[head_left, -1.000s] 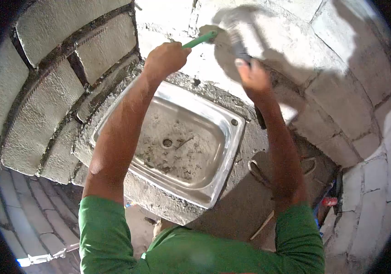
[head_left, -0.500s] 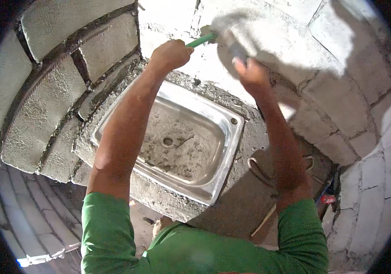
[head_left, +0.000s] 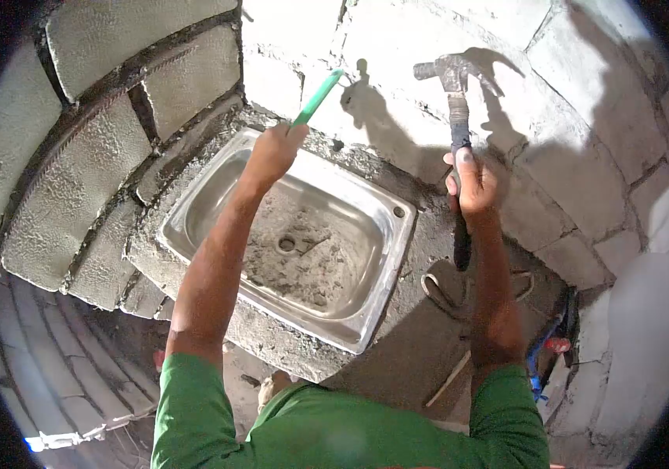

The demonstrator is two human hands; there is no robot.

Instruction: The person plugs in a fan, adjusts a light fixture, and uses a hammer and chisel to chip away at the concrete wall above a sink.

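My left hand [head_left: 276, 152] is closed around the lower part of a green rod [head_left: 319, 98], which slants up and right over the back edge of the sink, in front of the brightly lit block wall [head_left: 397, 39]. The rod's lower end is hidden in my fist. In my right hand [head_left: 475, 181] is a claw hammer [head_left: 453, 74], gripped by its dark, tape-wrapped handle with the head up and the claw to the right. Below and between my hands sits a steel sink [head_left: 401, 258], its basin strewn with grey mortar crumbs around the drain.
Rough cement counter [head_left: 287, 344] surrounds the sink. A block wall [head_left: 92, 156] rises close on the left. To the right on the counter lie a curved pale strip [head_left: 437, 293] and a thin stick [head_left: 448, 381]. A red object [head_left: 557, 345] is at the far right.
The hammer has swung back from the wall, down and right, into clear view. My left hand and the rod have come lower and left, and the rod points more upright.
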